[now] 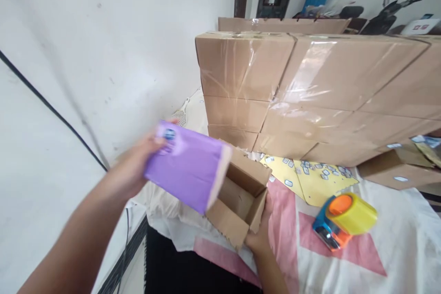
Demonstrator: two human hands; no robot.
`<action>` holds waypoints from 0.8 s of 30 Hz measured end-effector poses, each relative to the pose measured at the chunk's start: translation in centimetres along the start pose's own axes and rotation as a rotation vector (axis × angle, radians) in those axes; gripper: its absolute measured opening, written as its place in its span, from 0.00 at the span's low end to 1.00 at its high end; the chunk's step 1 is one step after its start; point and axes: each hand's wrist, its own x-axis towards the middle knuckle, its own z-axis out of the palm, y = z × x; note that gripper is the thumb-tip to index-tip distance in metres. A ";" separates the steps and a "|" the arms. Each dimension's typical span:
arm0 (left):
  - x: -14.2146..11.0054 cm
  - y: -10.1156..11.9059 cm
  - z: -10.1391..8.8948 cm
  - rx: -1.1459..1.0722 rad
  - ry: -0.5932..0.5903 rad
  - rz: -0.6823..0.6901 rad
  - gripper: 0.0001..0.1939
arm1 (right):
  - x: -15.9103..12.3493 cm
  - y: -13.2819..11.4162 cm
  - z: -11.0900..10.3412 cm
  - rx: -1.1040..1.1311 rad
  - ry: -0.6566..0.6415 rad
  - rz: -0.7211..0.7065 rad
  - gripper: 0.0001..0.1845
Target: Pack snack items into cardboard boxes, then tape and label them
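Note:
My left hand (146, 147) grips a purple rectangular packet (186, 163) by its left end, thumb on top over a dark blue mark. The packet is slightly blurred and hangs tilted above the left part of a small open cardboard box (237, 197). That box has its flaps spread, and the part of its inside that shows is bare. Fingers of my right hand (260, 229) are wrapped round the box's near right corner, holding it. Part of the box is hidden behind the packet.
Taped cartons (310, 82) stand stacked behind the box. A tape dispenser (344, 220) with yellow tape lies at right on the cloth (406, 239). Yellow sheets (303, 179) with small labels lie before the cartons. Another open box (399, 165) is far right; a white wall (103, 55) rises at left.

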 end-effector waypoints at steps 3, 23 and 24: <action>-0.8 -1.3 4.6 0.293 -0.360 -0.071 0.32 | 0.1 0.7 0.1 0.017 0.014 -0.045 0.69; 2.2 -7.7 7.3 0.840 -0.330 0.266 0.25 | 0.5 -0.5 0.7 0.048 0.030 -0.085 0.67; 2.2 -8.1 7.6 0.937 -0.329 0.270 0.23 | 0.4 -0.5 0.7 0.048 0.029 -0.091 0.67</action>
